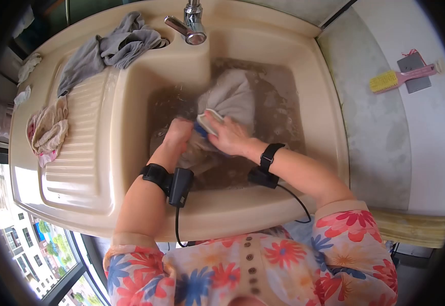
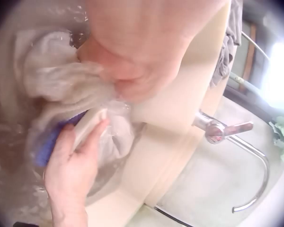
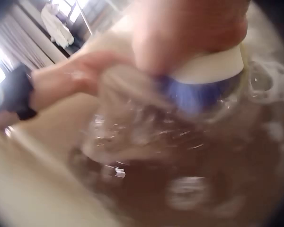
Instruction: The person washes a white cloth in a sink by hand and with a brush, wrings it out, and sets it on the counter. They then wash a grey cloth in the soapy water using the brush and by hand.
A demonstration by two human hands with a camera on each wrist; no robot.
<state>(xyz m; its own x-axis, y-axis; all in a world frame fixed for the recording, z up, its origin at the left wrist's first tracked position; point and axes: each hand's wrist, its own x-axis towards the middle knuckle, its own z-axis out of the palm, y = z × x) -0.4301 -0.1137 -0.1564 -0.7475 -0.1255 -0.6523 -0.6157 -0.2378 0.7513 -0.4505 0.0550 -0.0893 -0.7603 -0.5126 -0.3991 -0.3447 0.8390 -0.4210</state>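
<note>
While the right hand [image 1: 228, 137] holds a white-backed brush [image 1: 210, 118] clamped between thumb and fingers, its blue bristles against the pale cloth [image 1: 232, 97], the left hand [image 1: 178, 133] grips a bunched part of that fabric just beside it. The pale cloth lies partly submerged in murky brown water [image 1: 279, 115] within the beige sink [image 1: 318, 76]; a grey garment [image 1: 123, 46] rests beside the faucet [image 1: 194, 25].
</note>
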